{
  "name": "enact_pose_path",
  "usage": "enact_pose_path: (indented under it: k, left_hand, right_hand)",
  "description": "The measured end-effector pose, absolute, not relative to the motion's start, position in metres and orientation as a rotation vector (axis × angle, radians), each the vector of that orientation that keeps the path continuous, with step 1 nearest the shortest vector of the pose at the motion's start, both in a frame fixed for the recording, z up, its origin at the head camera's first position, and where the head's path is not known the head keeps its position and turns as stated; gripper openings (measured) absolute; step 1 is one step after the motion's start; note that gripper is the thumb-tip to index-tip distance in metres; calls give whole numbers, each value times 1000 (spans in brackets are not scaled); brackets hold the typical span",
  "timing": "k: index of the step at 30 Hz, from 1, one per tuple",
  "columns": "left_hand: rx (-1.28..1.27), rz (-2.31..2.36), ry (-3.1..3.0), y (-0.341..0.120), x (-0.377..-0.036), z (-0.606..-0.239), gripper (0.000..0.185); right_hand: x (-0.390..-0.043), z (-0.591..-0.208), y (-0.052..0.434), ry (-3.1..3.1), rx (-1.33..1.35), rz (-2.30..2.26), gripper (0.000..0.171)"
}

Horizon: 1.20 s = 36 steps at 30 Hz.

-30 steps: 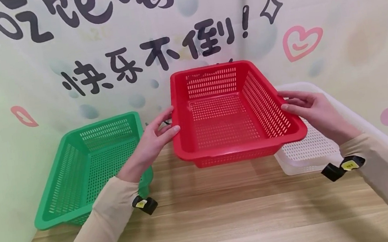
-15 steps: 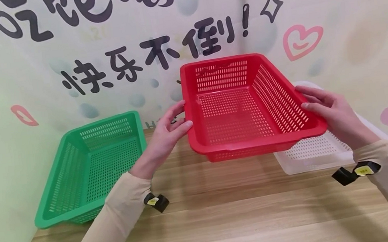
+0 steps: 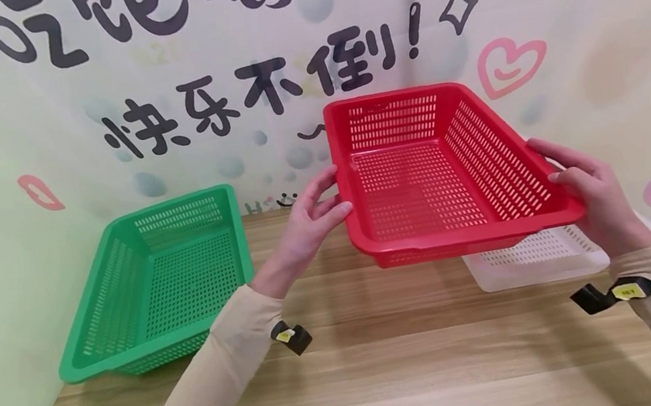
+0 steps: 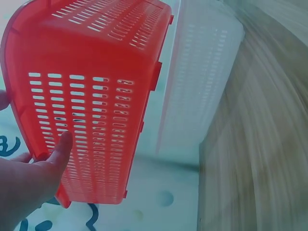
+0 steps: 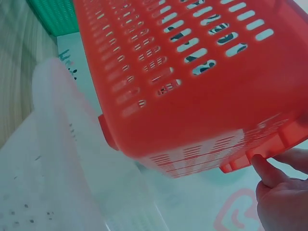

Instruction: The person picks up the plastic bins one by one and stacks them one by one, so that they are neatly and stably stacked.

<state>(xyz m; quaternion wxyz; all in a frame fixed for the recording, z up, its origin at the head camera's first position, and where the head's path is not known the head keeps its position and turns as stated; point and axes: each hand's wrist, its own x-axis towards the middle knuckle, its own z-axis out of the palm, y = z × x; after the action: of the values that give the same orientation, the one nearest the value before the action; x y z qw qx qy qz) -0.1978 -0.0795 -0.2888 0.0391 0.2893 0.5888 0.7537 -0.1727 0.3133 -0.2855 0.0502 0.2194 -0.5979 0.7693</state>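
A red plastic basket [image 3: 464, 237] with slotted walls is held up off the table between both hands. My left hand [image 3: 306, 225] grips its left rim, the thumb over the edge; in the left wrist view this hand [image 4: 29, 183] lies against the slotted side. My right hand [image 3: 599, 196] holds the opposite rim, with fingers partly out of sight behind it. The red basket looks empty and tilts toward me. Partly hidden beneath and behind it is a white basket [image 3: 533, 252]; the right wrist view shows that white basket [image 5: 53, 159] just below, apart from the red one.
On the table's left side stands a green basket [image 3: 107, 304] of like shape. The wood-grain table [image 3: 383, 372] runs up to a printed cloth backdrop [image 3: 253, 9] with dark writing. Each sleeve carries a black wrist camera.
Both hands have carried the red basket to the right and slightly up, so it covers more of the white basket. The green and white baskets have stayed put.
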Motion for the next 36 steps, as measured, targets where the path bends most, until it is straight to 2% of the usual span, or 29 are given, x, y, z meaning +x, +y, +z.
enact_pose_path:
  k: [7, 17, 36]
  left_hand:
    - [876, 2357, 1756, -61, -201, -293, 63]
    - [845, 2343, 1712, -30, -204, -297, 64]
    - [848, 2415, 1588, 20, -213, -309, 65]
  right_hand:
    - [-174, -284, 328, -1727, 693, 2433, 49]
    - [-175, -280, 357, -1789, 544, 2390, 49]
    - [-183, -285, 405, -1827, 492, 2380, 52]
